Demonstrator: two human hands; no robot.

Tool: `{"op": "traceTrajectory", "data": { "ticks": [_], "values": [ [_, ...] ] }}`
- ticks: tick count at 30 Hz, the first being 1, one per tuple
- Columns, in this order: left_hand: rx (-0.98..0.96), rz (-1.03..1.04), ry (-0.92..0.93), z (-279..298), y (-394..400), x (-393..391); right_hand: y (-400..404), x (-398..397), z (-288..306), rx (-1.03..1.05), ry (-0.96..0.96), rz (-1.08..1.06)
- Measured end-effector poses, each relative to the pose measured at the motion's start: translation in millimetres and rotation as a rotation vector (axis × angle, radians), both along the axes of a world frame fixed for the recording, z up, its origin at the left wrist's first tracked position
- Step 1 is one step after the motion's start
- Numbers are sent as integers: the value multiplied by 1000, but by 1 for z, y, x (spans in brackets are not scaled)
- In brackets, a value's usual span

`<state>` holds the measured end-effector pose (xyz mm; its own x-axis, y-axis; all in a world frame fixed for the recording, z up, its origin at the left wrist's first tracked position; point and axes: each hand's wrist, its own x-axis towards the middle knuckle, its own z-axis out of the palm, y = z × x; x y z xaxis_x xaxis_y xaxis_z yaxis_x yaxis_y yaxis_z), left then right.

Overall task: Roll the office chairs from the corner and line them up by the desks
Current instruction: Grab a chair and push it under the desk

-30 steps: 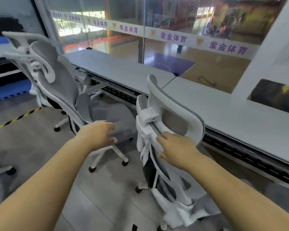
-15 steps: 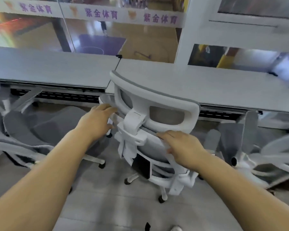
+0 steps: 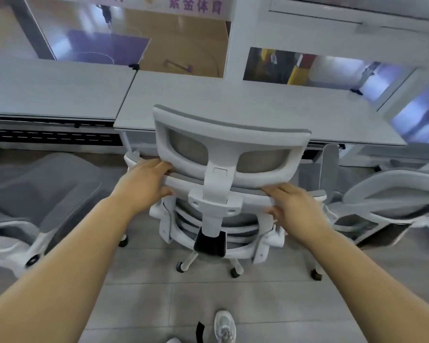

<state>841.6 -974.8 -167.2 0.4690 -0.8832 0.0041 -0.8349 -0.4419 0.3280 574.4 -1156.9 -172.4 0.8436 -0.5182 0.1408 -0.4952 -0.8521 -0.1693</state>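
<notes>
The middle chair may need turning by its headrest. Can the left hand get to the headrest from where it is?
Probably yes. The left hand grips the backrest's top bar just below the headrest, and nothing lies between them; it would have to let go first.

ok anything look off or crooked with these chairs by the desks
Nothing looks broken or spilled. The middle chair, gripped by the left hand and right hand, faces the desk squarely. The chair on the left sits turned at an angle, not lined up.

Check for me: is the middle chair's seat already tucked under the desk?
No. The middle chair stands on open floor short of the desk, with both hands gripping its backrest's top bar.
</notes>
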Motion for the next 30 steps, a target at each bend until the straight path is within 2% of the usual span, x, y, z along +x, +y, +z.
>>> {"op": "traceTrajectory", "data": {
  "ticks": [5, 19, 30],
  "values": [
    [49, -4, -32, 1, -12, -6, -19, -8, -2, 23, -34, -1],
    [51, 11, -85, 1, -49, -39, -79, -18, 22, 171, 72, -92],
    [4, 12, -52, -3, -51, -51, -82, -30, 22, 168, 77, -118]
  ]
}}
